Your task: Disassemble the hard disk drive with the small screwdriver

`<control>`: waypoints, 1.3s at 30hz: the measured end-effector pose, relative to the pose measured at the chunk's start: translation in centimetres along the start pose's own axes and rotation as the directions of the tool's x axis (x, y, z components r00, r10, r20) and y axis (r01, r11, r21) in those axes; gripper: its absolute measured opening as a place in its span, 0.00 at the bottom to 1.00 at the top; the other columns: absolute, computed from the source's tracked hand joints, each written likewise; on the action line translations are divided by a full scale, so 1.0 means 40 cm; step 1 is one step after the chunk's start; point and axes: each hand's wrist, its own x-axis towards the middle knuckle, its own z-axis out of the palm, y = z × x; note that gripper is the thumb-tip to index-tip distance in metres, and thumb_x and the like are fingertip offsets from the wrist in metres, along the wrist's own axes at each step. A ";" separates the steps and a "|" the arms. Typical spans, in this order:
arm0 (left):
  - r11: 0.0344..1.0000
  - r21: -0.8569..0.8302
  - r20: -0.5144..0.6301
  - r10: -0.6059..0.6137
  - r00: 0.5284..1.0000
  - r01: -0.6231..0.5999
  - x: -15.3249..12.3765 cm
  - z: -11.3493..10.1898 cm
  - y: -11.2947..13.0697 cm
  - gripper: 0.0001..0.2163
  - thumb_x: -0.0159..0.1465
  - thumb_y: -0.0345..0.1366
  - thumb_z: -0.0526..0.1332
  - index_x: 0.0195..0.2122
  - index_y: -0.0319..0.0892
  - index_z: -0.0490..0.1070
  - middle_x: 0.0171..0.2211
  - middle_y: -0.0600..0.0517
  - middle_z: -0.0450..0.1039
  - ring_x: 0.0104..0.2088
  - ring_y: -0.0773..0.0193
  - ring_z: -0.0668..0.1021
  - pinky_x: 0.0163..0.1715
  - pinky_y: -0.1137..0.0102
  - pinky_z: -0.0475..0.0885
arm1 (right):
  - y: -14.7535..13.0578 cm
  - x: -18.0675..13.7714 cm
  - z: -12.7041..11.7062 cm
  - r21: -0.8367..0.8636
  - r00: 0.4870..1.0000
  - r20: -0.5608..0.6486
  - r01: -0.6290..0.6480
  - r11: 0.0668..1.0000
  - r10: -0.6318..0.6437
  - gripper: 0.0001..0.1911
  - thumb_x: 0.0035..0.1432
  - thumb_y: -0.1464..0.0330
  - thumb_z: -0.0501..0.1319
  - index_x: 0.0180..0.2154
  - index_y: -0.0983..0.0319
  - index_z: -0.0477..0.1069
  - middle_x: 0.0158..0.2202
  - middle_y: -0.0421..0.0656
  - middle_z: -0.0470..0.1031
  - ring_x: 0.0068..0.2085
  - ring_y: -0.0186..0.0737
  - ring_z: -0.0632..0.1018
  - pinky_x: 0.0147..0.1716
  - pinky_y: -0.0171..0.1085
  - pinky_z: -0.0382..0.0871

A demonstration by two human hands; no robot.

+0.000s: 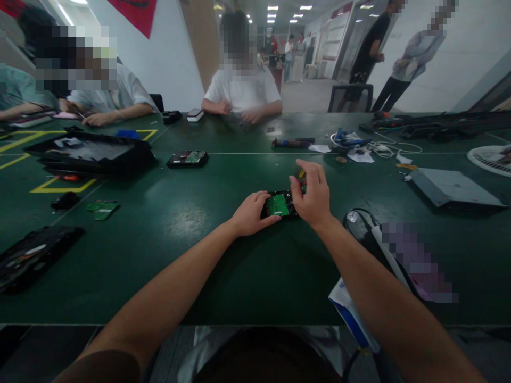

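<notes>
A small black hard drive (279, 205) with a green circuit board on top lies on the green table (199, 255) in front of me. My left hand (252, 214) rests on its left edge, fingers curled against the case and holding it down. My right hand (311, 194) hovers over the drive's right end with thumb and fingers pinched round a small tool with a yellow handle (302, 174), most of which the hand hides.
Another drive (187, 158) lies farther back. At left sit an opened black device (91, 151), loose green boards (102, 208) and a dark unit (32, 254). A grey flat case (453, 187), cables (383, 148) and a screwdriver (293, 142) are at right. Other people sit across the table.
</notes>
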 end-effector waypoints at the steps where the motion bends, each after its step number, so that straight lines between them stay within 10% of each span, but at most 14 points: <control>1: 1.000 0.000 -0.001 -0.002 1.000 0.002 0.000 0.000 0.000 0.35 0.64 0.59 0.62 0.64 0.40 0.63 0.65 0.37 0.66 0.67 0.45 0.68 0.67 0.50 0.64 | 0.002 0.000 0.002 0.008 1.000 0.008 0.009 1.000 -0.009 0.23 0.70 0.64 0.55 0.64 0.55 0.61 0.58 0.52 0.70 0.59 0.53 0.74 0.54 0.55 0.77; 39: 1.000 -0.002 0.007 -0.003 1.000 0.003 -0.001 -0.005 0.004 0.35 0.64 0.59 0.62 0.64 0.39 0.63 0.65 0.36 0.66 0.66 0.44 0.69 0.66 0.50 0.65 | -0.004 0.001 -0.002 -0.008 1.000 -0.020 -0.013 1.000 0.013 0.20 0.69 0.61 0.58 0.60 0.54 0.66 0.54 0.50 0.69 0.52 0.50 0.76 0.48 0.52 0.80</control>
